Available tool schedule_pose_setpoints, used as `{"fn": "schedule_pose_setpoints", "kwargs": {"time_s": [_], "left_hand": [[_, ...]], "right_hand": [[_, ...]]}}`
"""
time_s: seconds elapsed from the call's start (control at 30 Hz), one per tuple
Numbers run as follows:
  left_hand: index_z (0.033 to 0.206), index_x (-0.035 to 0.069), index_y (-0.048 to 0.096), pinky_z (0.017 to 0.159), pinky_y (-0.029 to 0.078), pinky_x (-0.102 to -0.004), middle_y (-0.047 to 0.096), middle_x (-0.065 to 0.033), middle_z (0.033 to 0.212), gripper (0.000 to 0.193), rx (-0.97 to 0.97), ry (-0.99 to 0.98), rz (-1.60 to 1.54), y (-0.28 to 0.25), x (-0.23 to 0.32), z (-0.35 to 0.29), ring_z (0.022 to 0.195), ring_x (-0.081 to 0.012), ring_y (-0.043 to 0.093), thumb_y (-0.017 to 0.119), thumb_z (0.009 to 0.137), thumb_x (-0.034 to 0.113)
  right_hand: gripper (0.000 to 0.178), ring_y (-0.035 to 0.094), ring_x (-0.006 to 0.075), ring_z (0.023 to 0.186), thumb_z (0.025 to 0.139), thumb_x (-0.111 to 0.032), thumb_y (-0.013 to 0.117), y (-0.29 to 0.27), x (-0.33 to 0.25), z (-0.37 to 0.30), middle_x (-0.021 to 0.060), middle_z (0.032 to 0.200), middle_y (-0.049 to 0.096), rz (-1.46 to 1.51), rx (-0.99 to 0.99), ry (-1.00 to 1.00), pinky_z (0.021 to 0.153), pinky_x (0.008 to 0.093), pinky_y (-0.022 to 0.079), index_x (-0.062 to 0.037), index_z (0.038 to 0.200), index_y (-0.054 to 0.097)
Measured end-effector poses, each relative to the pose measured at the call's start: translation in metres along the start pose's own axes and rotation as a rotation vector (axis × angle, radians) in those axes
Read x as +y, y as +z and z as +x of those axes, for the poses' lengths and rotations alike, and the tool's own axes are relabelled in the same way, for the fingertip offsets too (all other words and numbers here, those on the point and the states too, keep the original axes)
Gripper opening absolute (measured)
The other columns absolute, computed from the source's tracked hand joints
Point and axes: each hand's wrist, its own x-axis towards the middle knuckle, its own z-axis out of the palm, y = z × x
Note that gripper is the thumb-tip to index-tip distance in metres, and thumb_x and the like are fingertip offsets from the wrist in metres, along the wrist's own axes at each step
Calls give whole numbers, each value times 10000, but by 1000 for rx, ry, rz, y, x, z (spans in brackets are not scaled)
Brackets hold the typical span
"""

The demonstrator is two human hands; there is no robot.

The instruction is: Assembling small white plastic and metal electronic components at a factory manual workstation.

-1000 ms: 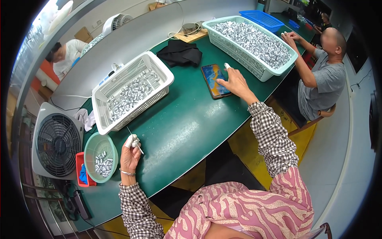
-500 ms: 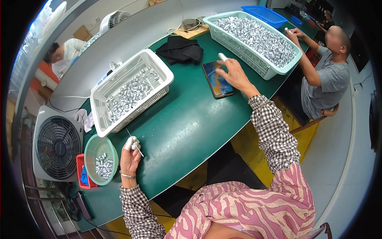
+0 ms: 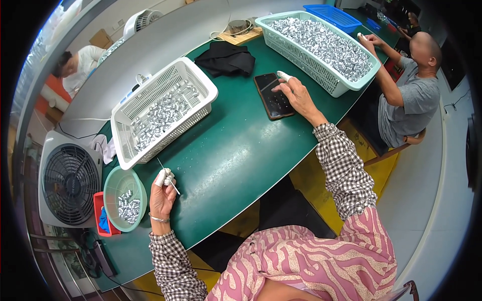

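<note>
My left hand (image 3: 163, 199) is closed around a thin metal rod (image 3: 174, 187) near the table's front left edge. White wraps cover some of its fingertips. My right hand (image 3: 300, 99) reaches over a smartphone (image 3: 273, 100) that lies flat on the green table. Its fingers are apart, one bent down at the screen; whether it touches the glass I cannot tell. A white wrap covers one fingertip. The phone's screen is dark with rows of small marks. Beyond my left hand stands a white basket (image 3: 131, 159) partly filled with small silvery metal pieces (image 3: 163, 118).
A light green basket (image 3: 301, 60) heaped with metal pieces stands far right, beside a blue basket (image 3: 334, 19). Black cloth (image 3: 224, 59) lies behind the phone. A green bowl (image 3: 110, 193), red bin (image 3: 97, 213) and fan (image 3: 72, 183) sit left. A co-worker (image 3: 414, 95) sits right.
The phone screen has gone from a coloured picture to a dark display with rows of marks. My right hand's fingers have come lower over it. My left hand keeps its hold.
</note>
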Motion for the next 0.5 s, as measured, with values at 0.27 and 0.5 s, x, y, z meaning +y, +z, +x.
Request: {"fn": "schedule_pose_setpoints", "kwargs": {"time_s": [0.27, 0.5], "left_hand": [[971, -7, 541, 331, 260, -161, 478, -15, 721, 185, -9, 3, -13, -1, 0, 0, 521, -55, 359, 480, 918, 160], [950, 1, 541, 328, 270, -156, 488, -11, 712, 181, -6, -4, -3, -2, 0, 1, 512, -53, 363, 483, 918, 169]], "right_hand": [[302, 530, 254, 996, 925, -201, 434, 2, 2, -3, 92, 948, 637, -158, -179, -152, 994, 375, 304, 23, 1109, 519], [287, 558, 200, 975, 940, -191, 395, -4, -2, -6, 59, 868, 667, -130, -133, -129, 1034, 400, 247, 23, 1080, 527]]}}
